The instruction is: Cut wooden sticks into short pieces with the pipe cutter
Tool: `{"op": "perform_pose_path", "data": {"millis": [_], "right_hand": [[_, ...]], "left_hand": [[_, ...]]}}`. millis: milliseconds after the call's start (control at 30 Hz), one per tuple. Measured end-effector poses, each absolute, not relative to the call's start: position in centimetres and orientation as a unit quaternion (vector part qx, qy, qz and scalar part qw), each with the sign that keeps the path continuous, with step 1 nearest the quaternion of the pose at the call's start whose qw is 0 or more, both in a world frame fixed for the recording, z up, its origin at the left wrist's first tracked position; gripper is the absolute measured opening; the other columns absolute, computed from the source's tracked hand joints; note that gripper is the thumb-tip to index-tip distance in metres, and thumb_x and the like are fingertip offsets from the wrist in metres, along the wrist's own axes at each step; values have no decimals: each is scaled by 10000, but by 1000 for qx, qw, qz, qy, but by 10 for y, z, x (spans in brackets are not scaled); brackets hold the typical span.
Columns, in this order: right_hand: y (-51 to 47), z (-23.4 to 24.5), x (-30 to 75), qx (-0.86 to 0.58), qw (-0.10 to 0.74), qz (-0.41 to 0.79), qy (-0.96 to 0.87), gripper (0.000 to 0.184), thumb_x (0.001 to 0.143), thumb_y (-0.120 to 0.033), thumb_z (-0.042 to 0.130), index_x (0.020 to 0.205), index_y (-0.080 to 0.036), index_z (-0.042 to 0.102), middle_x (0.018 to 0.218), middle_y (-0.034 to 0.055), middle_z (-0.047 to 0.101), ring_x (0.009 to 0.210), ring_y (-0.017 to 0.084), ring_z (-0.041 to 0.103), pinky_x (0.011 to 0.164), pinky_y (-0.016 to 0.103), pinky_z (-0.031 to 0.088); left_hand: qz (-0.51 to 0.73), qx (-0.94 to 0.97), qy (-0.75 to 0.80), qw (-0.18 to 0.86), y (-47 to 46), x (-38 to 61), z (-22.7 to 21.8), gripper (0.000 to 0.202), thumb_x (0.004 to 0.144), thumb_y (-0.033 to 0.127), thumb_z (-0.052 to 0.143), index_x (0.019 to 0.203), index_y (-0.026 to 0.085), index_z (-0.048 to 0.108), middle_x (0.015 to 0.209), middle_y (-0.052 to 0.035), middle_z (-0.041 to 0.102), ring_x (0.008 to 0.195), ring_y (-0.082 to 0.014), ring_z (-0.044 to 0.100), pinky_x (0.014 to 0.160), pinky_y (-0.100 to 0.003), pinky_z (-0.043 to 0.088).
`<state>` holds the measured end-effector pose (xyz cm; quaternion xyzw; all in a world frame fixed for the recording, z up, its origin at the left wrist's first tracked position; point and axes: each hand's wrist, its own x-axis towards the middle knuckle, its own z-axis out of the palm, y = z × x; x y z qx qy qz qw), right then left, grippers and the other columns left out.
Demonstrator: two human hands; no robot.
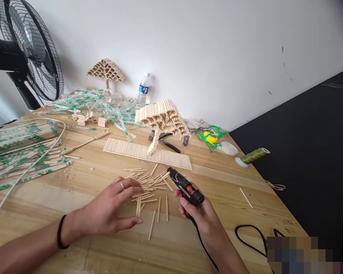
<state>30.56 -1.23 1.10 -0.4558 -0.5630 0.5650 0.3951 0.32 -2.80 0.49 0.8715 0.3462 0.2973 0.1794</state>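
The right hand (201, 215) is gripping the glue gun (185, 187), nozzle aimed far-left at the loose cut sticks (148, 188), while the left hand (111, 209), fingers spread flat, is steadying them on the table (74, 190).

Black glue gun (186, 187) — nozzle toward scattered short wooden sticks (148, 190) on table.

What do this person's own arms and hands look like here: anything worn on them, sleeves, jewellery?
Both forearms are bare, with no sleeves in view and no gloves. The left hand has a thin ring on one finger and a narrow black band around the wrist. The right hand shows no ring, band or watch.
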Motion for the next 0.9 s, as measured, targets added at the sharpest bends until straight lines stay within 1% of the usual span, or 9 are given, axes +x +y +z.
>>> {"op": "perform_pose_path", "data": {"millis": [100, 167, 300, 433, 500, 600, 733, 833, 900], "right_hand": [[-16, 17, 299, -423, 410, 625, -512, 414, 962, -600, 677, 1053, -198, 713, 915, 58, 640, 651, 150, 518, 574, 290, 431], [-18, 21, 295, -414, 421, 649, -479, 410, 963, -593, 676, 1028, -192, 738, 940, 76, 663, 651, 154, 533, 561, 292, 442], [-23, 26, 287, -405, 434, 675, -438, 409, 973, -587, 672, 974, -186, 756, 864, 62, 633, 672, 162, 544, 557, 282, 468], [-27, 22, 285, -400, 421, 680, -448, 389, 966, -573, 697, 963, -189, 756, 928, 74, 636, 728, 177, 571, 569, 290, 512], [-29, 17, 284, -397, 415, 678, -459, 375, 962, -565, 709, 964, -193, 756, 945, 77, 641, 729, 178, 572, 576, 298, 525], [-33, 9, 280, -396, 427, 669, -462, 344, 965, -540, 717, 959, -198, 758, 937, 70, 641, 709, 170, 567, 586, 302, 528], [-39, 3, 273, -377, 440, 670, -463, 318, 986, -524, 690, 961, -215, 762, 935, 59, 637, 702, 168, 563, 584, 304, 533], [-41, 0, 270, -374, 446, 673, -456, 304, 989, -522, 688, 974, -227, 762, 946, 51, 635, 715, 167, 564, 594, 302, 541], [-41, -2, 270, -386, 449, 668, -451, 324, 980, -536, 699, 971, -217, 761, 922, 52, 633, 710, 168, 567, 600, 306, 543]], "left_hand": [[299, 866, 356, 182, -27, 3, 6, 487, 991, 401, 730, 1399, 255, 508, 1351, -123, 666, 1259, -298, 651, 1090, -441, 510], [306, 859, 365, 187, -26, 3, 7, 463, 989, 370, 728, 1388, 254, 524, 1339, -116, 668, 1242, -288, 653, 1073, -421, 529], [319, 848, 376, 196, -25, 2, 6, 444, 980, 335, 733, 1371, 246, 545, 1336, -107, 658, 1211, -273, 659, 1038, -390, 561], [319, 847, 364, 218, -27, 3, 9, 456, 971, 351, 749, 1371, 244, 560, 1330, -109, 658, 1220, -281, 655, 1049, -405, 562], [320, 842, 350, 258, -31, 6, 13, 444, 970, 351, 754, 1361, 243, 575, 1333, -115, 650, 1248, -280, 644, 1073, -408, 555], [327, 806, 343, 355, -38, 12, 20, 379, 959, 335, 771, 1295, 247, 622, 1351, -117, 633, 1286, -272, 625, 1099, -407, 548], [348, 745, 336, 460, -43, 18, 25, 363, 909, 307, 829, 1232, 276, 666, 1366, -94, 644, 1305, -282, 614, 1129, -460, 517], [372, 697, 304, 532, -42, 19, 24, 338, 900, 299, 844, 1198, 277, 687, 1323, -83, 655, 1288, -275, 612, 1145, -483, 485], [387, 655, 282, 584, -42, 19, 22, 310, 911, 337, 840, 1180, 269, 701, 1267, -85, 650, 1247, -267, 619, 1124, -484, 492]]}}
